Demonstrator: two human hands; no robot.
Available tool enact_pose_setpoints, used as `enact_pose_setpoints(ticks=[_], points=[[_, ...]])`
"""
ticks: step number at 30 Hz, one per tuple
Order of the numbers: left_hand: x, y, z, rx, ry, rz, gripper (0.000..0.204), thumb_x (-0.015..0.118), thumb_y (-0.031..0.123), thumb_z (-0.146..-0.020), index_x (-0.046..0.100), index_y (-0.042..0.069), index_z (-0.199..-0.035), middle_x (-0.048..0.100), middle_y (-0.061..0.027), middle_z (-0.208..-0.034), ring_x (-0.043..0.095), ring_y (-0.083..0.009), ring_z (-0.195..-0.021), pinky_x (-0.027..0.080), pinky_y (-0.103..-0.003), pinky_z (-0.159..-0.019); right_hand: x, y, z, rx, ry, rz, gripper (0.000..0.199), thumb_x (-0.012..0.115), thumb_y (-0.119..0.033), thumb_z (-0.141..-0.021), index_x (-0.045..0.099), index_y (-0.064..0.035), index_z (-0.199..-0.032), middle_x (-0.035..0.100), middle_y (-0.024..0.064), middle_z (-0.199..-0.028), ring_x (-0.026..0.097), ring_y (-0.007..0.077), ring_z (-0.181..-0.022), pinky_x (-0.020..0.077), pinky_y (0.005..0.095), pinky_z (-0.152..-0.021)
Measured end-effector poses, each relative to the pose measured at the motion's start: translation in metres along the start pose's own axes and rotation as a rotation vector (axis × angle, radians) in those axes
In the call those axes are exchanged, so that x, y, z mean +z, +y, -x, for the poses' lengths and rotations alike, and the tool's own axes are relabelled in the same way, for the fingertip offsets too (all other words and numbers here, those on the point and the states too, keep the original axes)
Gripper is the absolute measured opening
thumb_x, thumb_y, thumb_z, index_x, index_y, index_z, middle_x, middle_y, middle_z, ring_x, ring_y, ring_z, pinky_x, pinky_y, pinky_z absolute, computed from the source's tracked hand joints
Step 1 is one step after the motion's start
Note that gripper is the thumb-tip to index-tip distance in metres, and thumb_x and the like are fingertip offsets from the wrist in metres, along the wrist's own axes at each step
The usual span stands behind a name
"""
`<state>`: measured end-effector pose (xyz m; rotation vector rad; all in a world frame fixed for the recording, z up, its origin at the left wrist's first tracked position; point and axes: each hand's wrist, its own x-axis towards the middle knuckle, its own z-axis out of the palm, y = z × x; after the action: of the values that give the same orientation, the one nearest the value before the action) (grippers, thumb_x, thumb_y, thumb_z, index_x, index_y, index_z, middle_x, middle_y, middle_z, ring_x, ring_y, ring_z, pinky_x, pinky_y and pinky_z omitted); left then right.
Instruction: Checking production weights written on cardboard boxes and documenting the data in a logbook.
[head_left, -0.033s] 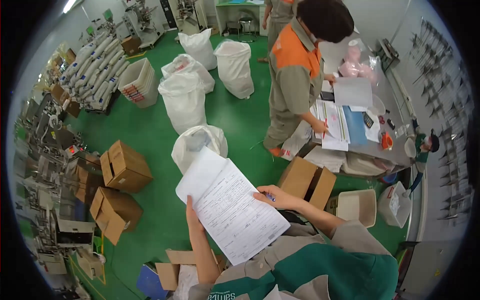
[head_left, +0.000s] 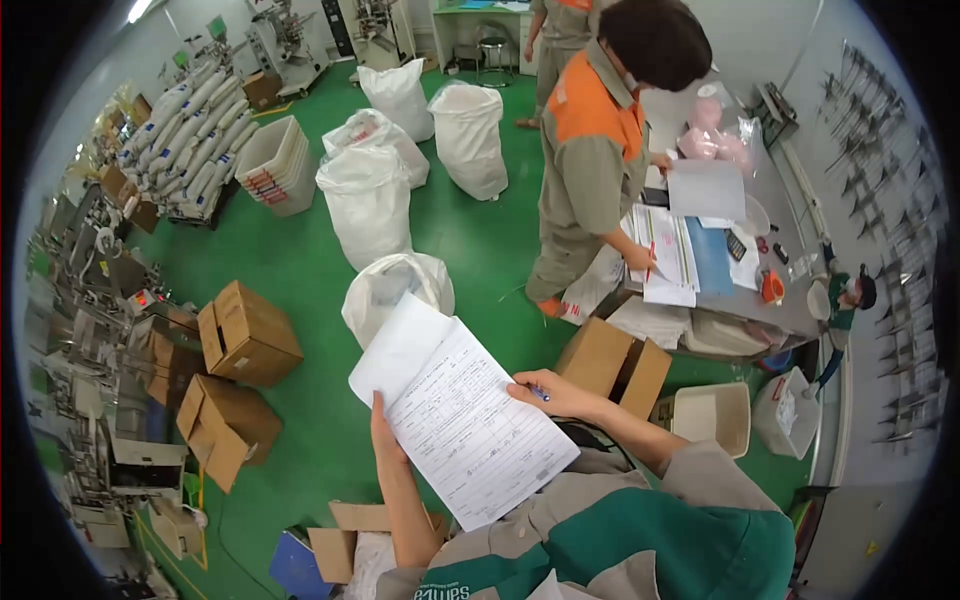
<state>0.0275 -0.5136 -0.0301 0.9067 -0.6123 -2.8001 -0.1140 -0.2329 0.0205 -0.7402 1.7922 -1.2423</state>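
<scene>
Two hands work on a printed form (head_left: 462, 425), a white sheet held low in the middle of the view, tilted, with its top page folded back. The left hand (head_left: 385, 435) grips the sheet's lower left edge, thumb on top and fingers closed under the paper. The right hand (head_left: 555, 392) rests on the sheet's right edge, fingers pinched shut around a blue pen (head_left: 538, 393). Just beyond the right hand stands an open cardboard box (head_left: 615, 365); a white sack (head_left: 395, 290) stands behind the form. Farther off, a co-worker in a grey and orange uniform (head_left: 590, 150) bends over a grey table (head_left: 770, 300) strewn with papers.
</scene>
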Motion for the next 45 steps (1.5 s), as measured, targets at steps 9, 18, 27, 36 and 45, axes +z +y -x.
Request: enact_pose_setpoints(ticks=[9,18,27,36,45], points=[[0.086,0.044,-0.109,-0.210,-0.002,-0.005,0.063,0.052,0.046,-0.095,0.044,-0.002,-0.135,0.056,-0.0215,-0.128,0.062,-0.0336,-0.108,0.054,-0.044,-0.087,-0.150,-0.046,-0.147,-0.237,0.478,0.215,0.044,0.060,-0.015,-0.095,0.047,-0.0058,-0.135,0.061,0.0071,-0.122,0.057,0.0139,-0.100,0.0481,0.0283,-0.085],[0.255,0.095,-0.256,-0.136,-0.013,-0.189,0.054,0.058,0.037,-0.094,0.048,-0.001,-0.132,0.060,-0.0175,-0.122,0.065,-0.0276,-0.101,0.057,-0.040,-0.080,-0.327,-0.081,-0.314,-0.350,0.046,-0.318,0.065,0.057,-0.004,-0.089,0.030,-0.0098,-0.148,0.041,0.0056,-0.148,0.052,0.0139,-0.119,0.0423,0.0242,-0.095],[0.357,0.165,-0.395,-0.026,-0.087,-0.083,0.055,0.052,0.043,-0.096,0.049,0.001,-0.132,0.059,-0.0167,-0.125,0.063,-0.0312,-0.105,0.056,-0.042,-0.085,-0.413,-0.110,-0.455,-0.402,-0.007,-0.662,0.059,0.055,-0.047,-0.095,0.047,-0.0054,-0.136,0.058,0.0052,-0.124,0.054,0.0114,-0.110,0.0426,0.0255,-0.094],[0.431,0.194,-0.578,-0.159,-0.029,-0.245,0.058,0.052,0.043,-0.097,0.047,-0.002,-0.132,0.058,-0.0205,-0.125,0.061,-0.0319,-0.108,0.055,-0.042,-0.087,-0.484,-0.095,-0.530,-0.093,0.317,-0.879,0.043,0.056,-0.020,-0.095,0.052,0.0053,-0.129,0.061,0.0112,-0.119,0.055,0.0124,-0.103,0.0473,0.0279,-0.088],[0.521,0.211,-0.786,-0.234,-0.169,-0.726,0.043,0.063,0.009,-0.090,0.049,-0.007,-0.128,0.060,-0.0159,-0.122,0.061,-0.0242,-0.108,0.050,-0.035,-0.091,-0.613,-0.045,-0.609,-0.014,0.702,-0.597,0.049,0.070,-0.015,-0.084,0.054,0.0073,-0.124,0.063,0.0131,-0.115,0.056,0.0146,-0.104,0.0483,0.0296,-0.086]])
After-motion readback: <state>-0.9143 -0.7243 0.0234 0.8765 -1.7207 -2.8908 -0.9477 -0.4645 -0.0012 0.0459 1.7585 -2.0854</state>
